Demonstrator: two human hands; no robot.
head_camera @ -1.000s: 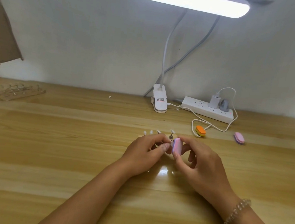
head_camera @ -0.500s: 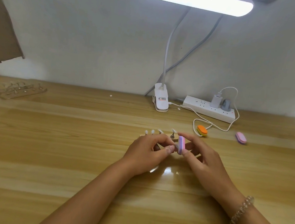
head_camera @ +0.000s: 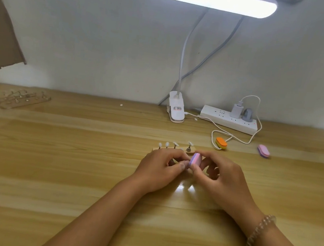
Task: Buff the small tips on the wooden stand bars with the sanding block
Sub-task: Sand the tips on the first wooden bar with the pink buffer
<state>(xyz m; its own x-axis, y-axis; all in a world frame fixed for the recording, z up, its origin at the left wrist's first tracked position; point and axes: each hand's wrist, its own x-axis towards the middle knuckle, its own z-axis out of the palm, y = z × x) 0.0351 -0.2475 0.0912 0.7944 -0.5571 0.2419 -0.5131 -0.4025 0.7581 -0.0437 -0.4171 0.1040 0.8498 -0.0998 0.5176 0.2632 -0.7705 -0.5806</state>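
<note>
my right hand [head_camera: 221, 173] pinches the pink sanding block [head_camera: 195, 160] against what my left hand [head_camera: 161, 168] pinches, likely a small tip, mostly hidden, just before the wooden stand bar [head_camera: 191, 152]; a hard stroke could flick it away.

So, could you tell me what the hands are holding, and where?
The right hand pinches the sanding block at its lower end; left hand: cannot tell.

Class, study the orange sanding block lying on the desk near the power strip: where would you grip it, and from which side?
Pinch the orange sanding block across its two long sides, coming down from above. It lies flat and is oblong, so its short width suits a thumb-and-finger pinch. Mind the white cable looped close beside it.
</note>
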